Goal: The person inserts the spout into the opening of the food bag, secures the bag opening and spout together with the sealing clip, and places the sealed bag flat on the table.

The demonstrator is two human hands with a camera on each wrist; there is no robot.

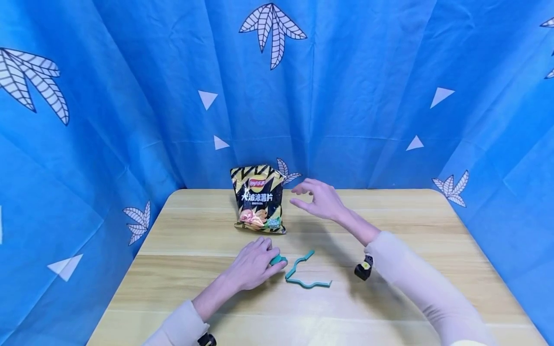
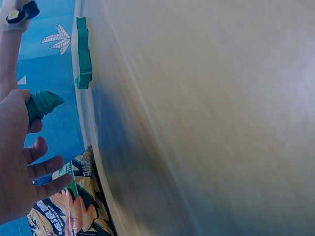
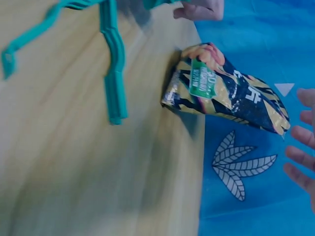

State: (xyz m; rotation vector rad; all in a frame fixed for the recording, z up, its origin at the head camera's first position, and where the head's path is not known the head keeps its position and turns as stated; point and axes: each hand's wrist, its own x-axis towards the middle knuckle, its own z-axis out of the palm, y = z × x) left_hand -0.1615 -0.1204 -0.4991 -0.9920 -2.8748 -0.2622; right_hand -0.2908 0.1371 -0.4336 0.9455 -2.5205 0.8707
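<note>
My left hand (image 1: 253, 264) pinches a small green spout piece (image 1: 278, 260) between thumb and forefinger. In the left wrist view this spout (image 2: 45, 104) has ridged sides and a pointed tip, and the other fingers are spread. Just right of that hand a hinged green bag clip (image 1: 308, 284) lies unfolded on the table, its two arms making a V. An upright black and yellow potato chip bag (image 1: 258, 199) stands farther back. My right hand (image 1: 318, 198) hovers beside the bag's right edge, apart from it, its fingers loosely bent and holding nothing.
The light wooden table (image 1: 173, 283) ends at a back edge close behind the bag. A blue curtain (image 1: 355, 96) with white leaves and triangles hangs behind and along both sides. Dark wrist cameras (image 1: 363, 268) are strapped at both sleeves.
</note>
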